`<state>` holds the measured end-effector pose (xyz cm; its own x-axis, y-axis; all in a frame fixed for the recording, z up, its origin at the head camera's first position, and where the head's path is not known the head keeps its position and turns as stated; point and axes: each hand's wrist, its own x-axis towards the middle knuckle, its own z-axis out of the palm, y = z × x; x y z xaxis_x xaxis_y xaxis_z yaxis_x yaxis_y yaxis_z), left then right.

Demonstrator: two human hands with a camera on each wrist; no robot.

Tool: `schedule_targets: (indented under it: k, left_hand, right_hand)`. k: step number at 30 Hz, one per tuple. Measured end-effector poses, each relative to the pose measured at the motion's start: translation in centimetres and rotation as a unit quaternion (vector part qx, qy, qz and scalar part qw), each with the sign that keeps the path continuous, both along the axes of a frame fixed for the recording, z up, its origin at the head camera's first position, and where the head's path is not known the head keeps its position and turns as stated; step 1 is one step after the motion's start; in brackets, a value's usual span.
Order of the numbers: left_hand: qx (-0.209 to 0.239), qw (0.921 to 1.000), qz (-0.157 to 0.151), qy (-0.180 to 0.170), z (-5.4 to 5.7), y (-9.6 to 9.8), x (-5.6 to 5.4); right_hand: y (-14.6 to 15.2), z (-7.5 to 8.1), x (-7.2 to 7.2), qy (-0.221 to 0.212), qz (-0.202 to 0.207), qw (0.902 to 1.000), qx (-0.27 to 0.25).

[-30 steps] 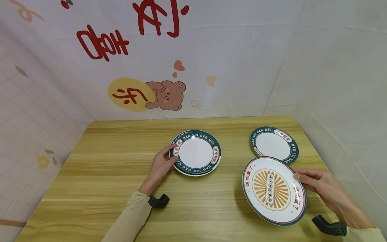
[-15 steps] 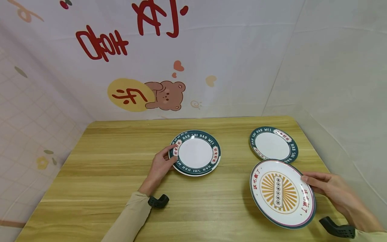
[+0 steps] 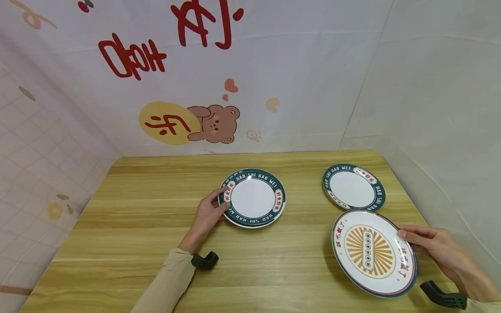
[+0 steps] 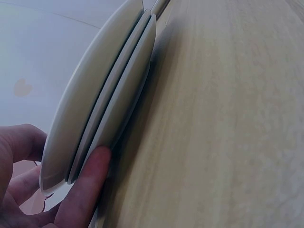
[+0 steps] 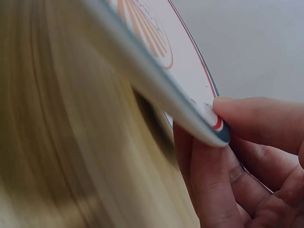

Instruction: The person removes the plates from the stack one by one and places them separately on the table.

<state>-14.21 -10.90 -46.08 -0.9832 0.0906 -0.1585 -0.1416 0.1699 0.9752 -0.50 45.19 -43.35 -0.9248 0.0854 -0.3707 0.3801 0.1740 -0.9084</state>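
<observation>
Fingers of the right hand bend beneath the rim of a sunburst plate while the thumb presses on its face, so I read a closed pinch with just the plate's thickness in between. On my head feed that plate hangs tilted over the near right of the table, its shadow falling to its left. Its far edge overlaps a green-rimmed plate at the far right; whether the two touch, I cannot tell. The left hand grips the left edge of a plate stack toward the table's middle, digits bent round the rims; my left wrist feed shows three nested edges. The top plate has a dark green border with white lettering. Beyond the table I see a pale cloth printed with red characters and a brown bear.
</observation>
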Motion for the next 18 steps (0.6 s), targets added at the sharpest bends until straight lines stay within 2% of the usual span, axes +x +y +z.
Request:
schedule_targets:
  k: [7, 18]
  left_hand:
    - [-0.006, 0.9999, 0.007, -0.004, 0.1, 0.0, 0.0]
    - [0.000, 1.0000, 0.007, 0.000, -0.1, 0.0, -0.1]
  right_hand:
    - [0.9, -0.6, 0.2, 0.012, 0.007, 0.9999, -0.008]
    - [1.7, -0.9, 0.1, -0.030, -0.017, 0.9991, 0.025]
